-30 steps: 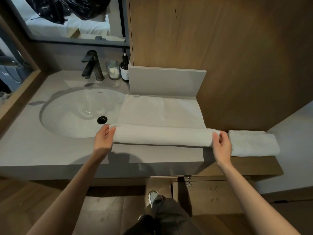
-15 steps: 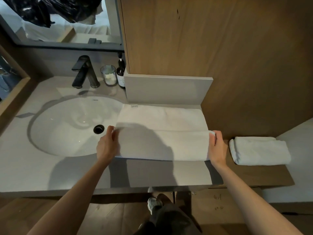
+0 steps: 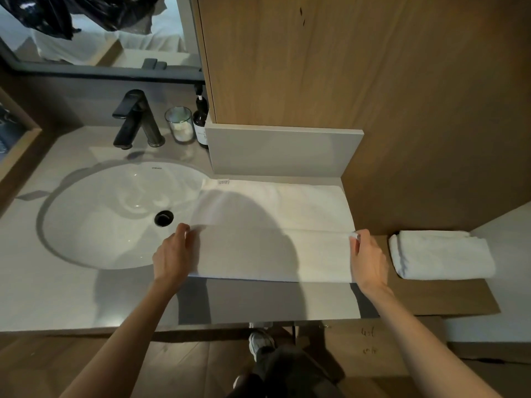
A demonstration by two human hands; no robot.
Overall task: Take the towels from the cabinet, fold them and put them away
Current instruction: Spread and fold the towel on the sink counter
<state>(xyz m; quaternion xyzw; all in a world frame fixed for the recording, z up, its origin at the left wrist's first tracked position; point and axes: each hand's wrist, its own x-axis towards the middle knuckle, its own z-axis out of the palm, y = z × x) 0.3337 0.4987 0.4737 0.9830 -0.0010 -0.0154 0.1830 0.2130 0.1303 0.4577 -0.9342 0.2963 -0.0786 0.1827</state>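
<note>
Status at this moment: one white towel [image 3: 275, 225] lay spread on the grey vanity counter [image 3: 71, 297] at the centre of the frame, its far edge near the grey upstand [image 3: 284, 152] and its left edge at the rim of the sink basin [image 3: 115, 214]. The near part of the towel was doubled over toward the far edge, forming a fold line across the cloth.

The left hand [image 3: 172, 254] pinched the left corner of the doubled layer between thumb and fingers. The right hand [image 3: 367, 257] pinched the right corner in the same way. Both hands were curled on the cloth, not flat on it.

A second towel, folded [image 3: 439, 254] into a compact block, rested at the right of the frame on the wooden ledge [image 3: 431, 297], apart from the right hand.

Judgement: one towel appeared finished; the towel in hand was at an early fold and needed further folds. No towel had yet been put away. The cabinet interior was not visible, so the count of remaining towels could not be told.
</note>
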